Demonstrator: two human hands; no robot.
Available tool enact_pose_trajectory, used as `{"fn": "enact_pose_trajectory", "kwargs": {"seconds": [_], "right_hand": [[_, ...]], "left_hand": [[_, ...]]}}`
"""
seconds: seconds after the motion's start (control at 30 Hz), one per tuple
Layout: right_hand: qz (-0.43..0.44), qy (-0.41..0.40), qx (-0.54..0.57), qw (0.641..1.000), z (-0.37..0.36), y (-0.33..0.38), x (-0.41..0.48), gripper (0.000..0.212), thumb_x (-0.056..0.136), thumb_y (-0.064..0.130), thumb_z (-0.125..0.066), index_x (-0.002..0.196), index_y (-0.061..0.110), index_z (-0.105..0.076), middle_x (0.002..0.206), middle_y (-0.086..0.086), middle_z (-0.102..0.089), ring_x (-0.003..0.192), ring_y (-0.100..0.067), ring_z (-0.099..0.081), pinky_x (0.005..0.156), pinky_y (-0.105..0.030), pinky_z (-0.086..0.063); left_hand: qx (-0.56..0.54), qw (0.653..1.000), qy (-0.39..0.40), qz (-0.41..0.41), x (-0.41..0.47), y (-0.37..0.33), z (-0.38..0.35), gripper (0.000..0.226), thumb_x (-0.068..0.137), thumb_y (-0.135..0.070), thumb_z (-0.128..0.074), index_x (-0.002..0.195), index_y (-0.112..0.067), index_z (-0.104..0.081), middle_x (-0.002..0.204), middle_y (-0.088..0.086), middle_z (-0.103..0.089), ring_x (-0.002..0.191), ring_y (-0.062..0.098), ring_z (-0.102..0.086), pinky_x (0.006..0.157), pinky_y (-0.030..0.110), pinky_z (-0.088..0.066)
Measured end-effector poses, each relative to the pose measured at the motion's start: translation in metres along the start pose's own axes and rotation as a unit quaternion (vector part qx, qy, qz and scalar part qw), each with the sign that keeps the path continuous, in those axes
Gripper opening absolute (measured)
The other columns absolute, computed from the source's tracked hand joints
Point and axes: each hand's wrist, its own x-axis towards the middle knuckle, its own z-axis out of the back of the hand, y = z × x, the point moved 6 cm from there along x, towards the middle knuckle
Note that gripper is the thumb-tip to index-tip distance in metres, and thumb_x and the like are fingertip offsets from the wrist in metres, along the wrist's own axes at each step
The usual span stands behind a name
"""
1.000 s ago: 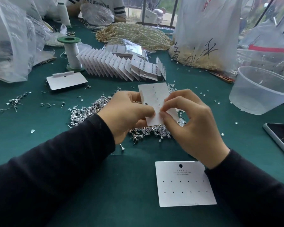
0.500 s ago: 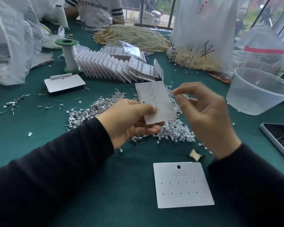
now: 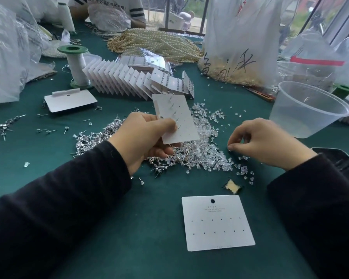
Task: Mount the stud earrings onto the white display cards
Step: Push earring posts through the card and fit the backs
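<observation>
— Where are the cards?
— One blank card (image 3: pixel 218 222) lies flat on the green table (image 3: pixel 48 162), near me. My left hand (image 3: pixel 143 137) pinches another card (image 3: pixel 177 117) by its near edge, tilted above the pile of stud earrings (image 3: pixel 93 137); a few posts poke through it.
— And your right hand (image 3: pixel 266 143)?
— Down at the edge of the clear backs (image 3: pixel 206 152), fingers (image 3: pixel 238 147) curled, thumb and forefinger tips together. Whether they hold a back, I cannot tell.

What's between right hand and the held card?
Head view: the heap of clear earring backs on the cloth lies between right hand and held card.
</observation>
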Motion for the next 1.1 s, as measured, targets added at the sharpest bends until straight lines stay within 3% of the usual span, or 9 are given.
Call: {"fn": "enact_pose_trajectory", "kwargs": {"seconds": [0.07, 0.2, 0.37, 0.53, 0.7, 0.77, 0.9, 1.1], "right_hand": [[0.01, 0.0, -0.021, 1.0, 0.001, 0.002, -0.001, 0.007, 0.077, 0.017, -0.071, 0.071, 0.019, -0.073, 0.059, 0.013, -0.055, 0.058, 0.014, -0.049, 0.052, 0.0, -0.034], [0.04, 0.009, -0.061, 0.997, -0.001, 0.009, -0.003, 0.003, 0.078, 0.02, -0.07, 0.076, 0.021, -0.073, 0.068, 0.015, -0.056, 0.061, 0.001, -0.05, 0.057, -0.001, -0.034], [0.095, -0.004, -0.11, 0.989, -0.002, 0.016, -0.003, 0.011, 0.081, 0.015, -0.063, 0.078, 0.017, -0.073, 0.076, 0.007, -0.063, 0.068, -0.01, -0.052, 0.069, -0.016, -0.034], [0.105, 0.014, -0.104, 0.989, -0.003, 0.017, -0.003, 0.009, 0.08, 0.014, -0.062, 0.079, 0.017, -0.071, 0.074, 0.008, -0.062, 0.067, -0.008, -0.053, 0.064, -0.014, -0.035], [0.109, -0.006, -0.122, 0.987, -0.004, 0.017, -0.003, 0.01, 0.08, 0.011, -0.06, 0.077, 0.013, -0.069, 0.073, 0.002, -0.065, 0.068, -0.015, -0.057, 0.069, -0.022, -0.043], [0.106, -0.025, -0.094, 0.99, -0.001, 0.018, -0.005, 0.008, 0.077, 0.008, -0.061, 0.075, 0.011, -0.067, 0.068, 0.0, -0.065, 0.064, -0.016, -0.058, 0.063, -0.017, -0.041], [0.08, -0.043, 0.014, 0.996, 0.008, 0.015, -0.008, 0.011, 0.074, 0.006, -0.063, 0.07, 0.016, -0.064, 0.059, 0.005, -0.061, 0.053, -0.004, -0.053, 0.054, -0.005, -0.038], [0.034, 0.042, 0.077, 0.996, 0.0, 0.01, -0.008, 0.018, 0.075, 0.003, -0.063, 0.073, 0.02, -0.067, 0.062, 0.004, -0.063, 0.051, -0.001, -0.052, 0.05, -0.008, -0.039]], "left_hand": [[0.002, 1.0, -0.002, -0.001, 0.0, 0.0, 0.0, 0.01, 0.083, -0.002, -0.055, 0.074, -0.001, -0.056, 0.046, 0.008, -0.063, 0.03, 0.012, -0.048, 0.03, 0.013, -0.035], [0.006, 1.0, 0.0, 0.002, 0.001, 0.002, -0.001, 0.011, 0.083, -0.003, -0.055, 0.071, -0.002, -0.056, 0.046, 0.009, -0.063, 0.03, 0.012, -0.048, 0.03, 0.013, -0.035], [0.01, 1.0, 0.007, 0.005, 0.0, 0.004, -0.004, 0.014, 0.083, -0.002, -0.055, 0.069, -0.003, -0.056, 0.045, 0.008, -0.063, 0.029, 0.013, -0.048, 0.03, 0.013, -0.035], [0.012, 1.0, 0.007, 0.01, 0.0, 0.004, -0.003, 0.011, 0.083, -0.003, -0.054, 0.072, -0.002, -0.056, 0.045, 0.009, -0.063, 0.029, 0.013, -0.048, 0.03, 0.013, -0.035], [0.013, 1.0, 0.007, 0.011, 0.0, 0.004, -0.004, 0.012, 0.083, -0.002, -0.054, 0.071, -0.002, -0.056, 0.045, 0.008, -0.063, 0.029, 0.013, -0.048, 0.03, 0.013, -0.034], [0.014, 1.0, 0.008, 0.011, -0.001, 0.003, -0.004, 0.014, 0.083, -0.002, -0.054, 0.07, -0.002, -0.056, 0.044, 0.007, -0.062, 0.029, 0.012, -0.047, 0.03, 0.013, -0.035], [0.014, 1.0, 0.009, 0.01, -0.001, 0.003, -0.003, 0.015, 0.083, -0.002, -0.054, 0.068, -0.002, -0.055, 0.044, 0.008, -0.063, 0.029, 0.012, -0.048, 0.029, 0.013, -0.035], [0.021, 1.0, 0.015, 0.014, -0.001, 0.005, -0.005, 0.018, 0.083, -0.002, -0.056, 0.065, -0.004, -0.053, 0.043, 0.007, -0.062, 0.029, 0.012, -0.048, 0.029, 0.012, -0.034]]}}
